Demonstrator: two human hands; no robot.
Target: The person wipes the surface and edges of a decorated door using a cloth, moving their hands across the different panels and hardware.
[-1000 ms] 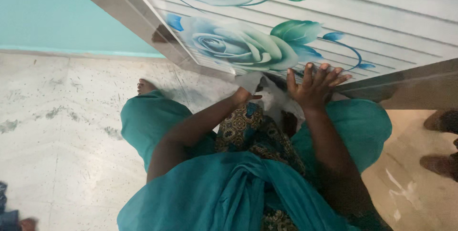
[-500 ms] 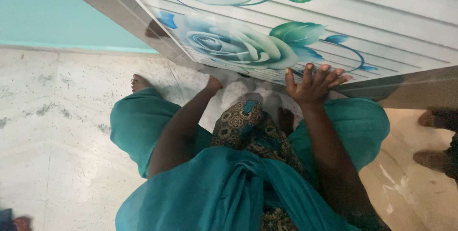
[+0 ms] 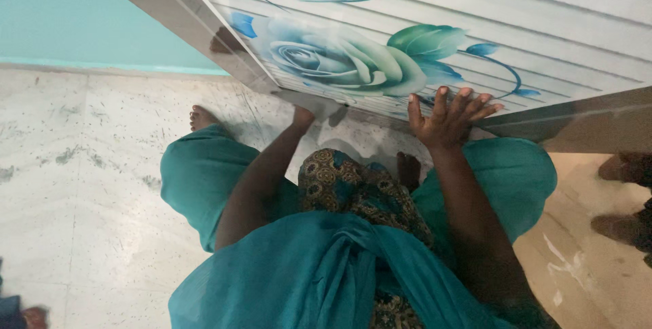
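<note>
Right hand [image 3: 449, 117] is planted flat on the glossy door [image 3: 489, 23] at about 1 o'clock, arm straight, fingers spread wide, gripping nothing. Left hand [image 3: 303, 116] reaches to 12 o'clock at the door's bottom edge; can't tell its fingers. Smooth panel, printed blue roses, speckled stone floor [image 3: 88, 186].

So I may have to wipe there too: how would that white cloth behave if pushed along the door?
The cloth looks creased and folded under the left hand, so probably floppy and light. The door looks glossy, so it would likely slide easily. The right hand lies flat on the door.
</note>
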